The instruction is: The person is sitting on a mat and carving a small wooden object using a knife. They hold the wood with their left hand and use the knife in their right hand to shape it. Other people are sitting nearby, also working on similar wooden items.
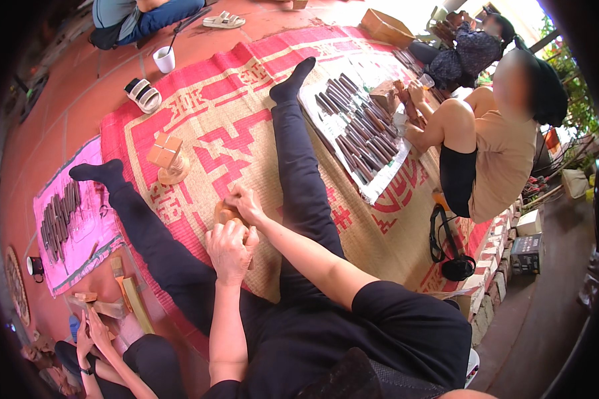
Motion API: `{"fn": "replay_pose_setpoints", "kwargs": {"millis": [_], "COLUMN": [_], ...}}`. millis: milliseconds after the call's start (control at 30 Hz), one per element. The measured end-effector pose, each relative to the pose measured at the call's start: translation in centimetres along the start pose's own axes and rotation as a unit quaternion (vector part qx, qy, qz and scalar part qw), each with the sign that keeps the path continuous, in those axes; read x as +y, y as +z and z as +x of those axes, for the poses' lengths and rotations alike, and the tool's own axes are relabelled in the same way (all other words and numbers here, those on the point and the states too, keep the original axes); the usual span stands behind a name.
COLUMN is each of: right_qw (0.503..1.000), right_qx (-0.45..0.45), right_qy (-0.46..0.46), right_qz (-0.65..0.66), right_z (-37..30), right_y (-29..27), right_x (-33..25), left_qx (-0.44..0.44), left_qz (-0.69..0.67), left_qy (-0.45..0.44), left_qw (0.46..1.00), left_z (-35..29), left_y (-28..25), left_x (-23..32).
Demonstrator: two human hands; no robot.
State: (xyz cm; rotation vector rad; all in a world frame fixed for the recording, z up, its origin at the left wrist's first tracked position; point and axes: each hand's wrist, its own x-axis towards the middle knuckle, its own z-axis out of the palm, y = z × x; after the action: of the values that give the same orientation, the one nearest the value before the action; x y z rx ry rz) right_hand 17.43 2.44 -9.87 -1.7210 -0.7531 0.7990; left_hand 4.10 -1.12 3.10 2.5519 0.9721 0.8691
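Observation:
In the middle of the view, between my outstretched legs, my right hand (246,205) is closed round a small orange-brown piece of wood (224,213). Just nearer to me, my left hand (231,251) is curled into a fist against the same piece. What the left fingers wrap round is mostly hidden; a sliver of brown shows below them. Beyond my hands, to the left, a block of light wood (165,149) rests on a round wooden stand (174,171) on the red and straw-coloured mat (246,143).
Many dark-handled carving tools (363,126) lie on a white cloth at the right, beside a seated co-worker (499,139). More tools (60,223) lie on a pink cloth (80,266) at the left. A co-worker's hands (96,332) hold wood at the lower left, near a brush (118,268).

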Motion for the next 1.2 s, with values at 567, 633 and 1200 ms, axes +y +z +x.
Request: {"fn": "replay_pose_setpoints", "kwargs": {"millis": [567,633,1200], "right_qw": [0.991,0.987,0.992], "right_qx": [0.023,-0.021,-0.065], "right_qy": [0.097,0.071,0.027], "right_qz": [0.092,0.14,0.106], "right_z": [2.0,0.8,-1.0], "right_y": [0.0,0.4,0.9], "right_x": [2.2,0.9,0.6], "left_qx": [0.003,0.018,-0.004], "left_qz": [0.01,0.017,-0.007], "left_qy": [0.007,-0.003,-0.015], "left_qw": [1.0,1.0,1.0], "left_z": [-0.3,-0.6,-0.1], "left_y": [0.0,0.0,-0.1], "left_x": [-0.2,-0.4,-0.9]}}
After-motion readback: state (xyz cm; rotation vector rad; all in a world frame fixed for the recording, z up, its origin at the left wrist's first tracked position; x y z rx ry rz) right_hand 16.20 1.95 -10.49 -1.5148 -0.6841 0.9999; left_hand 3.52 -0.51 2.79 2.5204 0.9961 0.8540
